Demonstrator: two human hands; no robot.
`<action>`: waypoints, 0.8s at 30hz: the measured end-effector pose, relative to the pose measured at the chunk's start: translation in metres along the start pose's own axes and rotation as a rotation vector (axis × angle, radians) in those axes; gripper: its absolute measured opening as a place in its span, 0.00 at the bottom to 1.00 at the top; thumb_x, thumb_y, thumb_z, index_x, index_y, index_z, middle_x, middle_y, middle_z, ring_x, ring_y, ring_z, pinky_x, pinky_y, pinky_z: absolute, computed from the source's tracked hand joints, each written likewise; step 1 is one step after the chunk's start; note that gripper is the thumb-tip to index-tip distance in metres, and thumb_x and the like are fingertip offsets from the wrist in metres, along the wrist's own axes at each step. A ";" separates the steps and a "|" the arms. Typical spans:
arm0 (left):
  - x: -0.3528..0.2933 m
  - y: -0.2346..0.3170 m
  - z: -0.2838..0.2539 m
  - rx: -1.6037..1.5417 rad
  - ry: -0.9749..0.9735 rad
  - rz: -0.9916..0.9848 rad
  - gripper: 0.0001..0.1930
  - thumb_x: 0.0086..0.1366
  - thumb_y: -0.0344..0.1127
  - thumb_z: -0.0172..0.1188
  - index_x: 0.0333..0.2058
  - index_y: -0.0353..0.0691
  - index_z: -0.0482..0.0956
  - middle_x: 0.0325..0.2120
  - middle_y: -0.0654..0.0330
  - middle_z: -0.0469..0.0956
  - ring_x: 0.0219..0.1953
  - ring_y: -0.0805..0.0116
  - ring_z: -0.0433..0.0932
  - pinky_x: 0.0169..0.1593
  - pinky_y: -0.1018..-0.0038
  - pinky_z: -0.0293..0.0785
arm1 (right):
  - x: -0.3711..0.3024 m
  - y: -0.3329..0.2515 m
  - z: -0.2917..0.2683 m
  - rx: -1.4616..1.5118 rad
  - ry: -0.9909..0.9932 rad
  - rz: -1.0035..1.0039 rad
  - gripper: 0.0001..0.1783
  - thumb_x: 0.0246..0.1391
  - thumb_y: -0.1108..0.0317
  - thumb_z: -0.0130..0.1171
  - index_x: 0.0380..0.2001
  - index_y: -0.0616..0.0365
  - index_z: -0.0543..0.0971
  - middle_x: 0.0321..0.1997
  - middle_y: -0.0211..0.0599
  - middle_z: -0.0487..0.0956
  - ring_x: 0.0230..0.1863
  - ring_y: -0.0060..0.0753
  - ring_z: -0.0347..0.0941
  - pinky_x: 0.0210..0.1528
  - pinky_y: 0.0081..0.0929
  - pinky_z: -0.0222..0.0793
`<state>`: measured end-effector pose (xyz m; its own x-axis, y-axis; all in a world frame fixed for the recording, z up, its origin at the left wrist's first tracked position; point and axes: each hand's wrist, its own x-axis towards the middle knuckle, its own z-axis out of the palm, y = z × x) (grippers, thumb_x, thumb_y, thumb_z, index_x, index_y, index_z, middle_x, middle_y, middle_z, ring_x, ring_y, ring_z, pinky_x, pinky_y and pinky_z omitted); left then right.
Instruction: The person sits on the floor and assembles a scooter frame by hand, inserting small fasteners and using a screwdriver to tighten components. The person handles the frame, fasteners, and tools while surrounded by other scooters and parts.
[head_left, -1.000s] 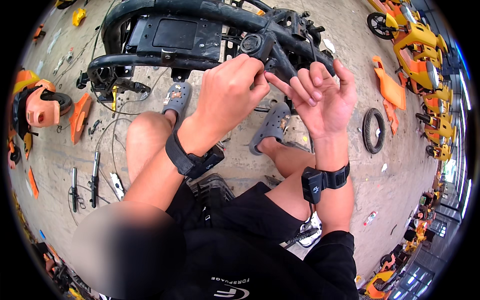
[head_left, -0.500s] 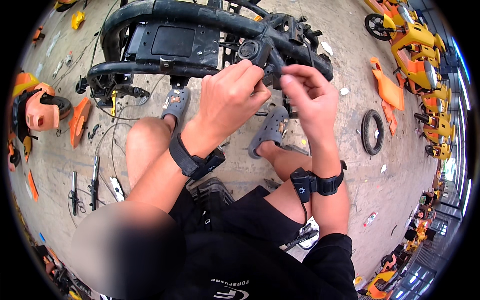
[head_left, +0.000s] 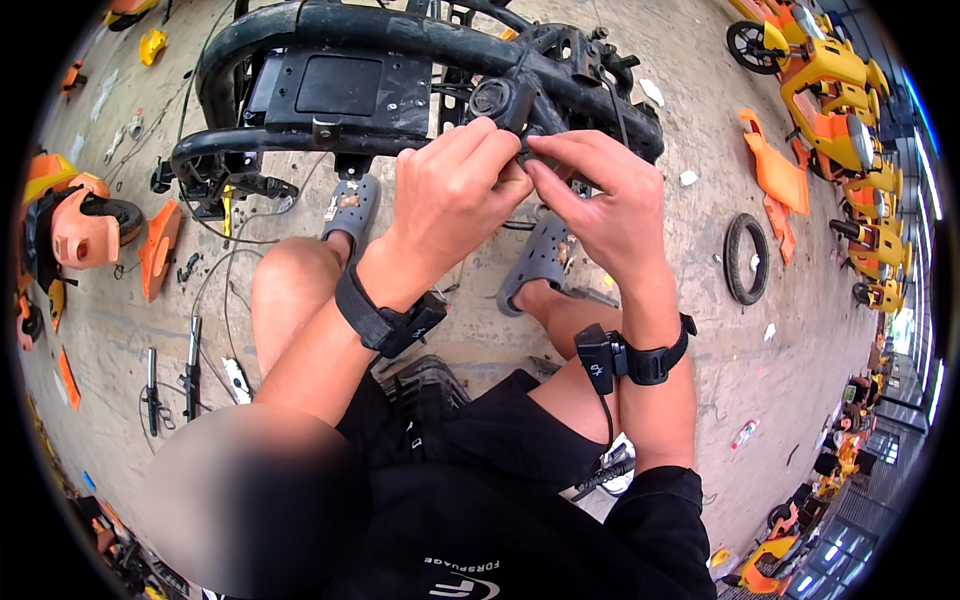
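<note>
A black tubular scooter frame (head_left: 400, 38) lies across the far side in front of me, with a flat black box (head_left: 338, 84) set in its left half. By the round black fitting (head_left: 491, 97) on the frame, both of my hands come together. My left hand (head_left: 447, 195) is closed, its thumb and forefinger pinched on something I cannot make out. Close against those fingertips, my right hand (head_left: 605, 190) pinches too, thumb and fingertips at a small dark piece that is mostly hidden. The hands' own backs cover what is between them.
Grey clogs (head_left: 541, 262) on my feet stand just under the frame. Loose cables and two black shock absorbers (head_left: 191, 365) lie at left, near an orange scooter body (head_left: 85, 225). To the right are a tyre (head_left: 745, 258), orange panels (head_left: 775, 175) and a row of yellow scooters (head_left: 845, 125).
My right hand has moved left, and its fingertips now meet those of my left hand. The left hand stays in nearly the same place, pinched.
</note>
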<state>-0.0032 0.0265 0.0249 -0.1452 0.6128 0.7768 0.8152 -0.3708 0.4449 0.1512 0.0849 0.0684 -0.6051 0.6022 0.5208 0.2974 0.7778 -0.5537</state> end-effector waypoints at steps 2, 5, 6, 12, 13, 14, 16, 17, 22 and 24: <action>0.000 -0.002 0.000 0.001 0.002 0.013 0.10 0.43 0.21 0.64 0.26 0.38 0.75 0.19 0.60 0.73 0.19 0.63 0.75 0.21 0.72 0.70 | 0.000 0.003 0.002 -0.029 0.002 -0.041 0.09 0.46 0.77 0.66 0.35 0.62 0.84 0.30 0.36 0.81 0.26 0.24 0.77 0.28 0.18 0.72; 0.000 -0.004 0.003 0.007 0.042 0.032 0.09 0.44 0.22 0.62 0.22 0.40 0.72 0.18 0.62 0.70 0.18 0.64 0.73 0.19 0.71 0.68 | 0.001 0.004 0.003 -0.065 0.003 -0.066 0.07 0.46 0.77 0.66 0.32 0.62 0.83 0.28 0.35 0.81 0.25 0.25 0.77 0.27 0.19 0.72; 0.001 -0.005 0.004 0.010 0.061 0.038 0.09 0.44 0.23 0.61 0.21 0.41 0.70 0.17 0.63 0.68 0.18 0.65 0.73 0.18 0.70 0.67 | 0.001 0.004 0.003 -0.076 0.002 -0.068 0.06 0.46 0.76 0.66 0.31 0.62 0.83 0.27 0.35 0.80 0.24 0.25 0.76 0.26 0.19 0.72; 0.001 -0.006 0.004 -0.023 0.033 0.033 0.08 0.44 0.23 0.61 0.23 0.40 0.72 0.18 0.62 0.70 0.18 0.64 0.73 0.19 0.70 0.69 | 0.002 0.006 0.006 0.019 0.004 0.067 0.04 0.44 0.72 0.65 0.26 0.58 0.80 0.24 0.32 0.79 0.22 0.27 0.76 0.25 0.23 0.71; 0.001 -0.006 0.002 -0.020 0.025 0.029 0.08 0.44 0.23 0.61 0.23 0.40 0.73 0.18 0.62 0.70 0.19 0.63 0.74 0.19 0.70 0.69 | 0.003 0.006 0.006 0.042 -0.015 0.100 0.04 0.44 0.72 0.65 0.26 0.59 0.80 0.24 0.32 0.79 0.22 0.26 0.75 0.25 0.23 0.71; 0.001 -0.005 0.001 -0.017 0.017 0.024 0.08 0.44 0.23 0.62 0.23 0.40 0.73 0.18 0.62 0.70 0.19 0.63 0.74 0.20 0.70 0.69 | 0.003 0.005 0.005 0.066 -0.034 0.133 0.05 0.44 0.72 0.64 0.27 0.59 0.80 0.24 0.32 0.78 0.21 0.26 0.75 0.25 0.22 0.70; 0.001 -0.004 -0.001 -0.020 0.006 0.018 0.08 0.44 0.21 0.62 0.24 0.39 0.74 0.19 0.62 0.71 0.18 0.66 0.73 0.20 0.72 0.69 | 0.003 0.005 0.004 0.095 -0.064 0.170 0.06 0.45 0.72 0.64 0.28 0.60 0.80 0.25 0.32 0.78 0.22 0.23 0.74 0.25 0.20 0.69; 0.001 -0.004 -0.001 -0.026 0.002 0.016 0.09 0.44 0.20 0.63 0.25 0.38 0.75 0.19 0.62 0.71 0.17 0.68 0.72 0.20 0.75 0.68 | 0.003 0.006 0.003 0.101 -0.075 0.174 0.06 0.46 0.73 0.64 0.29 0.62 0.80 0.25 0.31 0.78 0.23 0.21 0.73 0.25 0.19 0.69; 0.001 -0.003 0.001 -0.038 0.020 0.013 0.09 0.44 0.19 0.64 0.26 0.37 0.75 0.19 0.61 0.72 0.16 0.72 0.70 0.20 0.77 0.66 | 0.002 0.006 0.004 0.148 -0.083 0.238 0.07 0.47 0.72 0.64 0.30 0.63 0.79 0.25 0.32 0.77 0.22 0.20 0.71 0.26 0.19 0.68; 0.001 -0.002 0.000 -0.041 0.014 0.002 0.09 0.44 0.18 0.64 0.25 0.37 0.75 0.19 0.61 0.71 0.16 0.73 0.70 0.20 0.77 0.66 | 0.001 0.007 0.005 0.168 -0.077 0.263 0.07 0.45 0.71 0.63 0.28 0.62 0.79 0.24 0.33 0.76 0.21 0.23 0.70 0.26 0.21 0.69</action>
<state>-0.0050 0.0279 0.0246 -0.1519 0.6021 0.7838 0.7918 -0.4005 0.4612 0.1487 0.0902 0.0621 -0.5797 0.7582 0.2986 0.3284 0.5527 -0.7660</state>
